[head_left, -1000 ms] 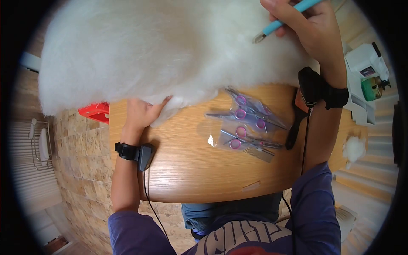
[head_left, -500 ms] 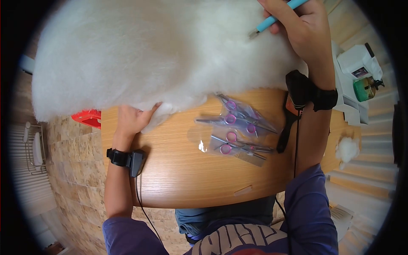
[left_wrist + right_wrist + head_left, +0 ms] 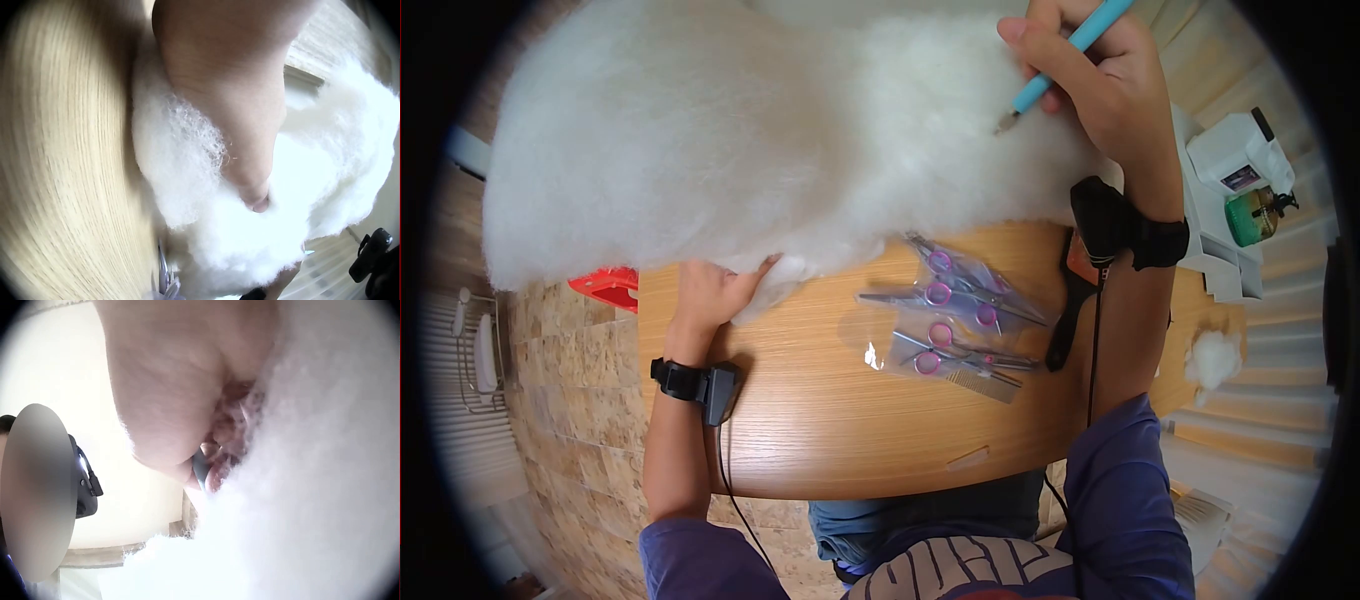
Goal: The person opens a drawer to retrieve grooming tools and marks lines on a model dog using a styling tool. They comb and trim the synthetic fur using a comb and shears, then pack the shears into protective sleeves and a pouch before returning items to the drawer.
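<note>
A big mass of white fluff (image 3: pixel 670 140), like long-haired fur or stuffing, covers the far part of the wooden table (image 3: pixel 800 400). At its near left edge my left hand (image 3: pixel 712 298) holds it, the thumb lying over the fluff and the other fingers hidden. The left wrist view shows that thumb (image 3: pixel 253 187) sunk into the white fibres. Over the fluff's right side, my right hand (image 3: pixel 1105 95) grips a slim light blue pen-shaped tool (image 3: pixel 1065 60). Its short metal tip (image 3: pixel 1006 124) points down and left, right at the fluff's surface.
Several purple-ringed scissors and a comb (image 3: pixel 985 385) lie by a clear plastic pouch (image 3: pixel 875 345). A black-handled brush (image 3: pixel 1068 320) sits beside my right forearm. White tufts (image 3: pixel 1215 358), a jug (image 3: pixel 1235 150) and a green bottle (image 3: pixel 1250 215) are at right; something red (image 3: pixel 608 287) is at left.
The tool first moved away from me, then back nearer across the fluff, still in my right hand. My left hand stays at the fluff's edge. The whole head view has shifted a little.
</note>
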Available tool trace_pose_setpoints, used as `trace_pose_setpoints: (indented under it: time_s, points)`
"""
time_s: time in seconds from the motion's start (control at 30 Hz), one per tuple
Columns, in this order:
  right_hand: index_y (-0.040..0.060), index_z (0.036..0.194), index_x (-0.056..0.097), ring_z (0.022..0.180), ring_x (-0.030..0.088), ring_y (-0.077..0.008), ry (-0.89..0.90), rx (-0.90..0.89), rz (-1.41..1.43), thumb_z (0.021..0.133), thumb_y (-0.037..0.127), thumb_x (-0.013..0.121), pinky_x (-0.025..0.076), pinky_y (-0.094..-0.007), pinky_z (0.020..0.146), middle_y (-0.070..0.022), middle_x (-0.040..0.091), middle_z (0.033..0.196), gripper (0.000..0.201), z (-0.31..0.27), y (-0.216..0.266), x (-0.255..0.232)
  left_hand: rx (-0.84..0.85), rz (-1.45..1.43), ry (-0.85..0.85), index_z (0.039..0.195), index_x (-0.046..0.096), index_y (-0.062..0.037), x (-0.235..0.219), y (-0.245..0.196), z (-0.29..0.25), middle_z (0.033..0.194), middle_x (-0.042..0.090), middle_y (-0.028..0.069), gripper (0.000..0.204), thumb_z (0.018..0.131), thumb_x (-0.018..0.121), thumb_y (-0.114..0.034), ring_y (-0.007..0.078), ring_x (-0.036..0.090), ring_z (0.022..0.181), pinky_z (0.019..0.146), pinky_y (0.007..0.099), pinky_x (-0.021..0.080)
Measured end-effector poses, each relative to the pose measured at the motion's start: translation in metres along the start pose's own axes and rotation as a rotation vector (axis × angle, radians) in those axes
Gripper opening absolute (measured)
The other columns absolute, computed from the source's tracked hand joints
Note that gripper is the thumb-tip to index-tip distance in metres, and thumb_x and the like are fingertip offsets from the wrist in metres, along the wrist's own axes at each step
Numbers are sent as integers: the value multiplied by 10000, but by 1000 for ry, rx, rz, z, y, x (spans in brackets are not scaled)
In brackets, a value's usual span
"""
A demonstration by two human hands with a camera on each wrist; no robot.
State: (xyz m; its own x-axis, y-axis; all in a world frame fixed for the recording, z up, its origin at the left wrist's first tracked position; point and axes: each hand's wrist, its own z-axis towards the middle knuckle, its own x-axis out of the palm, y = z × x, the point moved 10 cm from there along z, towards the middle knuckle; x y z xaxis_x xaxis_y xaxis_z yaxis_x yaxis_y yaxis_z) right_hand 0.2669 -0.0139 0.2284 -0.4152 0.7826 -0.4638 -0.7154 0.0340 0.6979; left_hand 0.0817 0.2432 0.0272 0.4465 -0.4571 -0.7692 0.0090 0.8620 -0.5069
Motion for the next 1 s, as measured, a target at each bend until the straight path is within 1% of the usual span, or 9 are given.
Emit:
trace_pose_setpoints:
  time_s: [0.07,0.3,0.37,0.47,0.57,0.67,0.73,0.9,1.0]
  points:
    - [65,659,607,475,510,-34,168,117,19,949,141,713,348,-193,443,35,542,539,318,-2,-3,11,66,-30,-55,1049,780,-59,-5,-5,-2,888,769,139,331,813,841,-282,307,732,747,694,338,558]
    - [55,679,617,465,508,-32,17,36,82,950,142,719,358,-190,445,33,546,537,302,-2,-8,7,8,13,-20,1043,780,-64,-2,1,-2,883,765,141,331,813,841,-295,313,722,738,682,342,553]
    - [65,765,623,558,480,-26,279,-52,-60,991,233,700,370,-196,514,48,561,672,292,-8,-5,28,50,32,-29,1032,781,-66,-2,-3,-1,870,764,137,330,813,842,-305,313,717,727,671,344,550]
    - [66,734,601,544,465,-18,82,-53,42,986,209,701,367,-201,500,58,529,639,307,-1,-11,6,-48,26,15,995,785,-73,3,9,-4,820,756,122,323,818,842,-337,306,700,676,624,342,536]
    - [54,681,622,465,508,-30,233,5,55,954,135,712,357,-190,442,33,545,536,298,-3,-2,19,-4,63,-24,971,787,-80,3,12,-5,779,748,109,320,824,839,-359,291,685,630,588,333,522]
    - [60,666,604,456,488,-28,70,31,52,959,130,699,345,-198,435,36,533,529,316,-2,0,8,68,48,-58,967,788,-84,-4,-4,-4,760,743,106,316,826,839,-363,285,676,606,573,327,516]
    - [69,686,593,509,469,-23,114,5,-6,974,172,697,349,-204,475,51,513,576,324,-3,-6,11,-213,38,138,1042,724,2,7,13,-6,932,750,178,258,847,774,-160,344,683,799,755,377,532]
    - [64,653,574,450,461,-26,228,5,40,966,136,684,325,-211,426,42,510,516,340,-1,-3,12,-116,-8,73,1025,728,0,3,1,-3,909,743,183,253,839,777,-164,349,695,799,742,380,533]
    - [67,648,548,449,444,-26,-109,-39,84,973,133,671,310,-218,423,40,507,526,354,3,-5,-14,-128,48,87,1018,729,0,6,14,-7,892,739,184,254,837,780,-170,340,697,785,729,379,534]
